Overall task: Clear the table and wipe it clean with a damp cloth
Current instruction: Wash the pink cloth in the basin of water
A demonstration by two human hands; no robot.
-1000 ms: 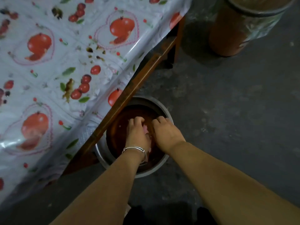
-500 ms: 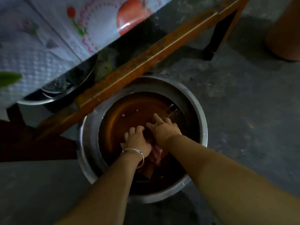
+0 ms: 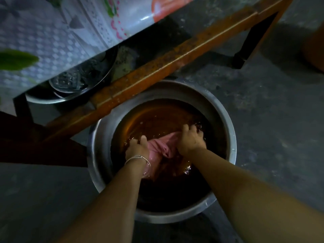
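A wide metal basin [image 3: 226, 120] of brownish water stands on the floor beside the table. In it lies a wet pink cloth [image 3: 162, 146], stretched between my two hands. My left hand [image 3: 136, 149], with a silver bangle at the wrist, grips the cloth's lower left end. Fingers curled over the water, my right hand [image 3: 190, 140] grips its upper right end. The table's orange frame rail [image 3: 175, 55] runs diagonally above the basin, and the fruit-printed plastic tablecloth [image 3: 70, 32] hangs over the edge at the upper left.
Under the table sits a second metal bowl [image 3: 73, 85] holding dishes. A dark table leg [image 3: 249, 41] meets the grey concrete floor [image 3: 271, 137] at the upper right. An orange container [image 3: 315, 48] shows at the right edge.
My head has dropped closer to the basin, so the tabletop has left view. My hands have moved apart and lifted the pink cloth to the water's surface, stretching it between them.
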